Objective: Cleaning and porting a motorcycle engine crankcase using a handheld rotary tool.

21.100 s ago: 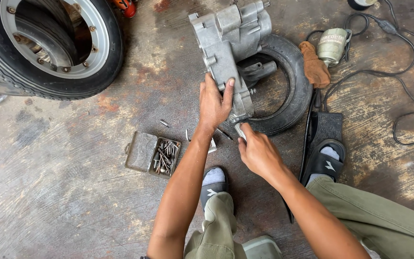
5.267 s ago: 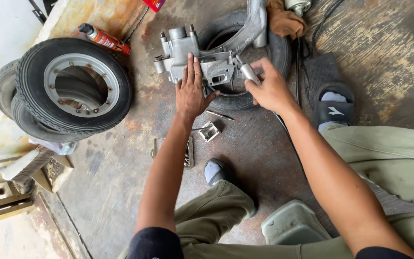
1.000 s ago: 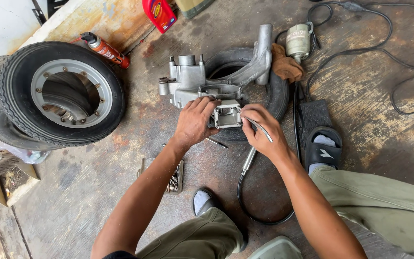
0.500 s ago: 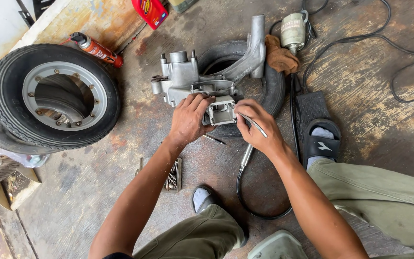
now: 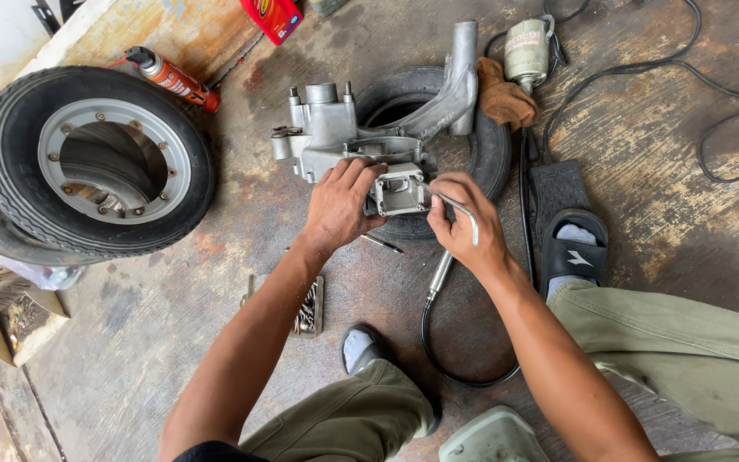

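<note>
Fingers of both hands crowd the engine casing (image 5: 344,137), tyre (image 5: 489,145) just beneath.

A wheel with tyre (image 5: 87,162), a spray can (image 5: 173,79) and a bit tray (image 5: 307,306) lie nearby.
</note>
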